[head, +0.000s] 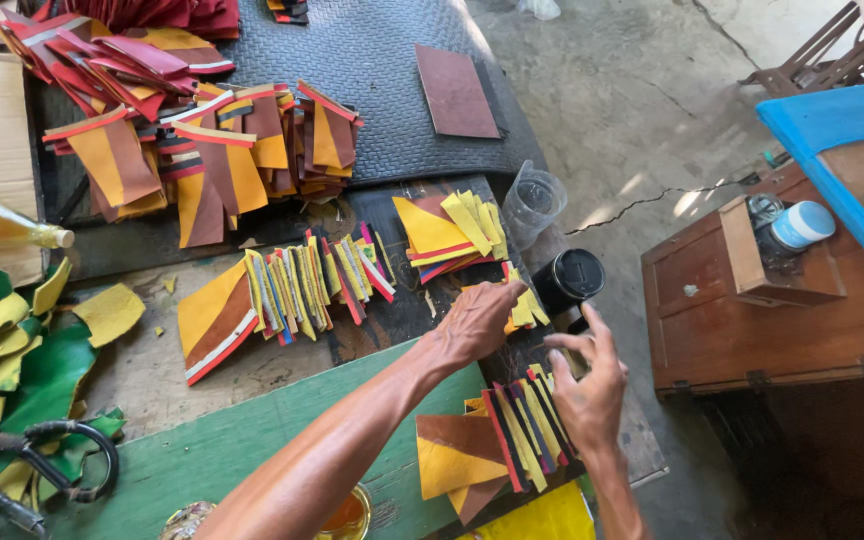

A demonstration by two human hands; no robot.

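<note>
My left hand (477, 322) reaches across the work board and rests its fingertips on a small stack of yellow pieces (524, 308) beside a black round tin (568, 279). My right hand (586, 386) hovers just right of a fanned row of yellow, brown and red leather pieces (497, 440), its fingers bent and pinched on what looks like a small dark object, partly hidden. Another fanned row of the same pieces (282, 295) lies to the left, and a smaller pile (450, 233) sits further back.
Heaps of red, yellow and brown pieces (182, 130) lie on a black mat (382, 70). A clear plastic cup (534, 200), a glass bottle (7, 230), scissors (22, 465), green and yellow scraps (12, 360) and a wooden box (752, 300) surround the green board (252, 440).
</note>
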